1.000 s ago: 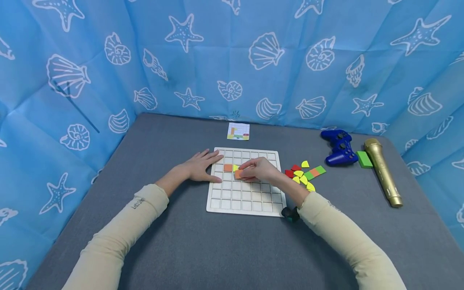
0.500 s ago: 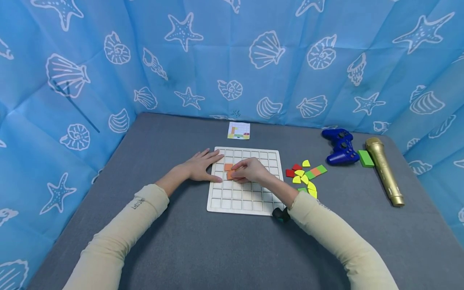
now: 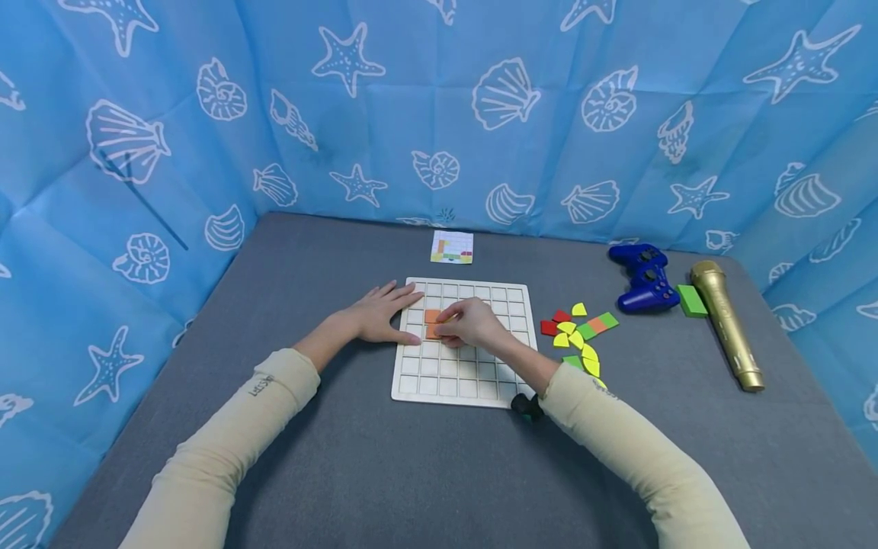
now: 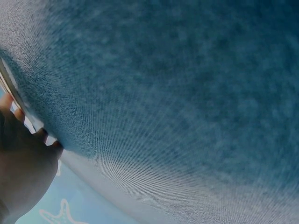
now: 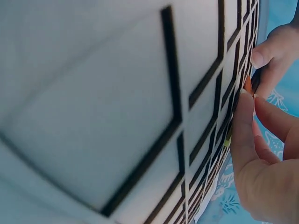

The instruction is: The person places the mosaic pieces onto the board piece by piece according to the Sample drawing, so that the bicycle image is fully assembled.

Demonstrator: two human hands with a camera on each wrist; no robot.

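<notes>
One orange tile (image 3: 430, 332) pinched in right hand (image 3: 469, 322), left hand (image 3: 377, 314) spread on board (image 3: 447, 389): brace, press squarely beneath the pinch.

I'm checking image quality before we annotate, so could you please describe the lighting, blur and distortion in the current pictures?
Head view: fairly even light, soft shadow beside the left sleeve; left wrist view: left hand dark, tabletop bluish and blotchy; right wrist view: white grid board steeply foreshortened, nearest squares looming large and soft, right hand better lit.
</notes>
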